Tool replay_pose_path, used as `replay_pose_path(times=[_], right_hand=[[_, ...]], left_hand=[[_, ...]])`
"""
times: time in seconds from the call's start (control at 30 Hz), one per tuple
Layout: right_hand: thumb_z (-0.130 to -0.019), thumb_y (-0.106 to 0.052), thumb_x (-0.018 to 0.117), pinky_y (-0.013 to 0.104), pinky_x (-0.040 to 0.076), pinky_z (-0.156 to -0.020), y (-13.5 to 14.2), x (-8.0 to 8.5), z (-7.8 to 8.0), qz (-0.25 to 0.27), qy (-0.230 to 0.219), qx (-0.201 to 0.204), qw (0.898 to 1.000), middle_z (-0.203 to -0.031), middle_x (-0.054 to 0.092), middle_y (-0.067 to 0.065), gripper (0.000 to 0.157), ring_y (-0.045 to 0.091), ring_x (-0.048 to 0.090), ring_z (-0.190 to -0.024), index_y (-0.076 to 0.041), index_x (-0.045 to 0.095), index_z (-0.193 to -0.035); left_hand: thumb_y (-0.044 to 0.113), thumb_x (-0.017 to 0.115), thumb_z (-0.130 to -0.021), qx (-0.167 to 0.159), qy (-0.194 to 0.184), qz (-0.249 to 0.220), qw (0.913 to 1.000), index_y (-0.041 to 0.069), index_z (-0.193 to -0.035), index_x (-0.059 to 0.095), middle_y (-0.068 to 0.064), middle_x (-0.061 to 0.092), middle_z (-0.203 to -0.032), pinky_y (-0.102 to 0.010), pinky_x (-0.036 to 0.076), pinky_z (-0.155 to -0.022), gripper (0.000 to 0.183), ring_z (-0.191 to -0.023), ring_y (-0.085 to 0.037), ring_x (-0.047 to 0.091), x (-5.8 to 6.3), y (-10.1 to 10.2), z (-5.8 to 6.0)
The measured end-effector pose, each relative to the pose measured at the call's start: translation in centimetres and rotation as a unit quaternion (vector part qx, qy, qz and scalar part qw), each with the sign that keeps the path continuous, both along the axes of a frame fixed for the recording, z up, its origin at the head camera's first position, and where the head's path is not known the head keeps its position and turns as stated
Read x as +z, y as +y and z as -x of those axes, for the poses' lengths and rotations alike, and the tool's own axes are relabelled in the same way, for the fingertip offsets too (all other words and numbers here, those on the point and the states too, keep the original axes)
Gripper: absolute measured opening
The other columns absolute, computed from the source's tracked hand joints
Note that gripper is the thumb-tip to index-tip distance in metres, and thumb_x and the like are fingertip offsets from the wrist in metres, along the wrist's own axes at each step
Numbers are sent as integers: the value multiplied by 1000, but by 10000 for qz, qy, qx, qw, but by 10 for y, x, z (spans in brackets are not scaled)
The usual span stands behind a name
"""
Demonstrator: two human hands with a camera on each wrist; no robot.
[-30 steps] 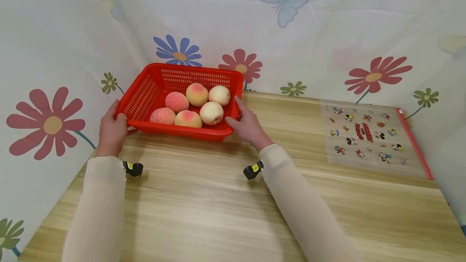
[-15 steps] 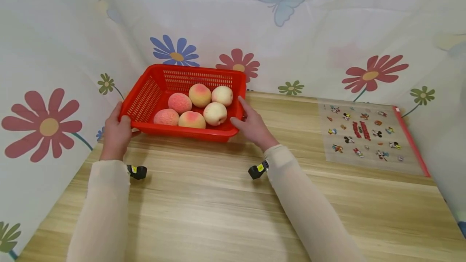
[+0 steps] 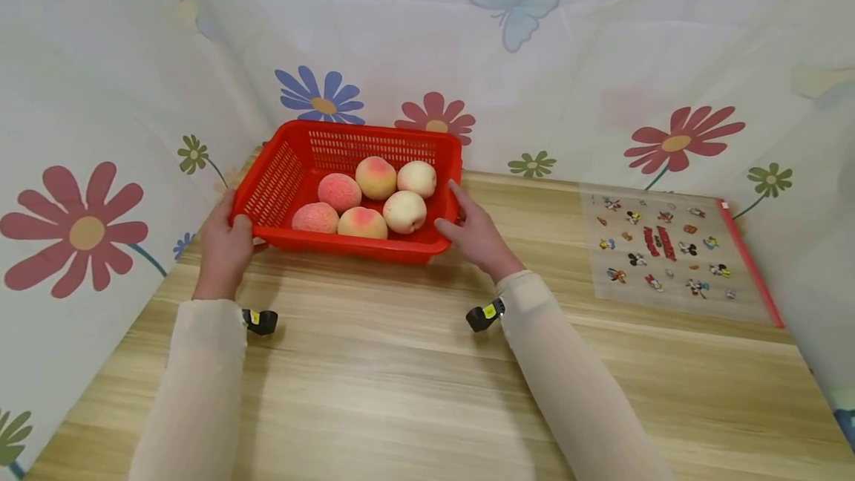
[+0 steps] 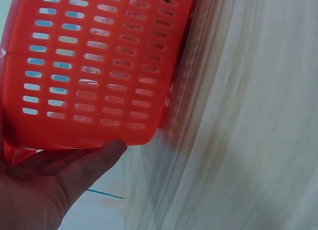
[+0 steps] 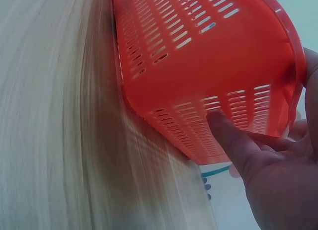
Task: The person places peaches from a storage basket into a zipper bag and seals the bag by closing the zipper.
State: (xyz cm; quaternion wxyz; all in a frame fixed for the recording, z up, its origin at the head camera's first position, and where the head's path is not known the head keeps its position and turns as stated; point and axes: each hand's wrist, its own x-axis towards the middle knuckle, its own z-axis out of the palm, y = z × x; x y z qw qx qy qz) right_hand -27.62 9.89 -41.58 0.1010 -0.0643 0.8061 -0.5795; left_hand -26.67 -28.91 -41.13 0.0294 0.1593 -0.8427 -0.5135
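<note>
A red plastic basket (image 3: 354, 244) with slotted walls stands at the back left of the table, several peaches (image 3: 376, 178) inside it. Two are pinkish red, two yellow with a pink blush and two cream. My left hand (image 3: 223, 249) grips the basket's left end at the near corner. On the opposite end, my right hand (image 3: 484, 240) holds the rim. In the right wrist view its thumb (image 5: 226, 130) lies against the slotted wall, with fingers up by the rim. The left wrist view shows the left thumb (image 4: 102, 163) at the wall's edge; its other fingers are partly hidden.
A clear zip bag (image 3: 681, 258) with cartoon prints and a red slider strip lies flat on the right of the wooden table (image 3: 387, 392). Flower-printed cloth (image 3: 568, 80) walls off the back and both sides.
Both hands have moved the basket a little to the right and slightly nearer, with the peaches in it. The view has shifted slightly. The bag has stayed in place on the table.
</note>
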Motion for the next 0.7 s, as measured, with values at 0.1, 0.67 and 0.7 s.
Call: replay_pose_path(times=[0.1, 0.67, 0.7], right_hand=[[-93, -31, 61, 37, 54, -93, 4, -1, -1, 21, 39, -12, 10000, -149, 44, 6, 78, 20, 57, -119, -30, 15, -156], [-94, -29, 61, 39, 54, -93, 29, 0, -9, 170, 38, -36, 9998, -149, 44, 7, 76, 23, 58, -119, -33, 17, -155], [-94, -29, 61, 39, 54, -93, 30, 1, -9, 193, 34, -41, 9998, -149, 44, 8, 76, 24, 58, -119, -33, 17, -155]], left_hand=[[31, 20, -100, -51, -43, 44, 10000, 36, -154, -1, -7, 20, -161, -43, 54, -88, 58, -118, -30, 52, 1, 4, -2], [31, 21, -100, -318, 209, 373, 9986, 30, -156, 2, -10, 24, -160, -44, 54, -87, 59, -118, -32, 53, -3, 22, -6], [31, 21, -100, -336, 252, 391, 9984, 29, -156, 2, -11, 25, -159, -44, 55, -86, 59, -118, -32, 53, -3, 24, -6]])
